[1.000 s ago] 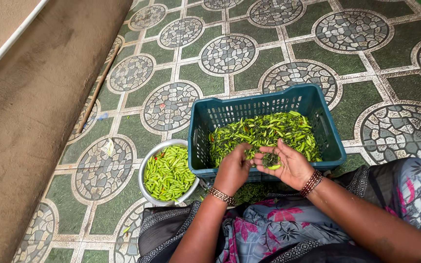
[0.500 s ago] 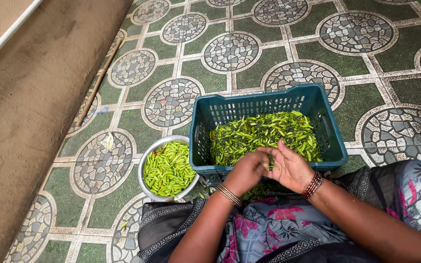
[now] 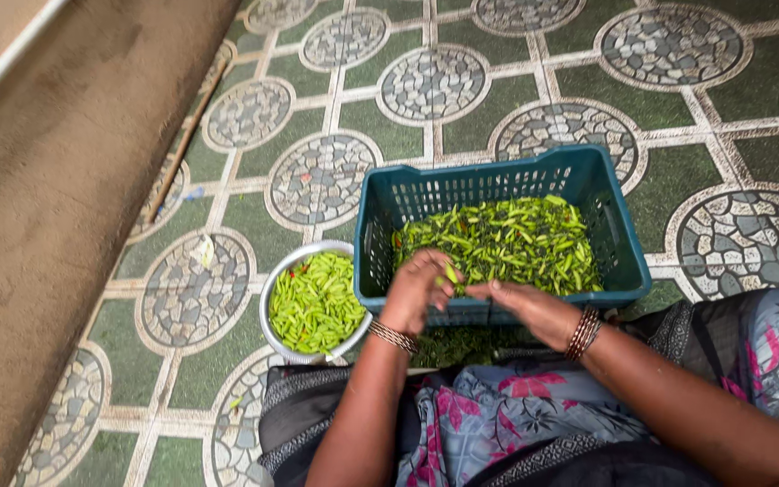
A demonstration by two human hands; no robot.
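A teal plastic crate (image 3: 619, 239) stands on the tiled floor in front of my lap, filled with green chillies (image 3: 507, 239). My left hand (image 3: 415, 293) and my right hand (image 3: 525, 307) meet over the crate's near edge. Together they pinch one green chilli (image 3: 452, 273) between the fingertips. Left of the crate sits a round steel bowl (image 3: 274, 287) holding several green chillies (image 3: 317, 302). Bangles circle both wrists.
The floor has green tiles with round grey mosaic patterns (image 3: 322, 180). A brown concrete wall or step (image 3: 56, 207) runs along the left, with a thin stick (image 3: 182, 144) lying at its foot. My lap is covered by floral cloth (image 3: 516, 415).
Both hands have shifted left along the crate's near edge and closed together on a chilli. The view has tilted slightly.
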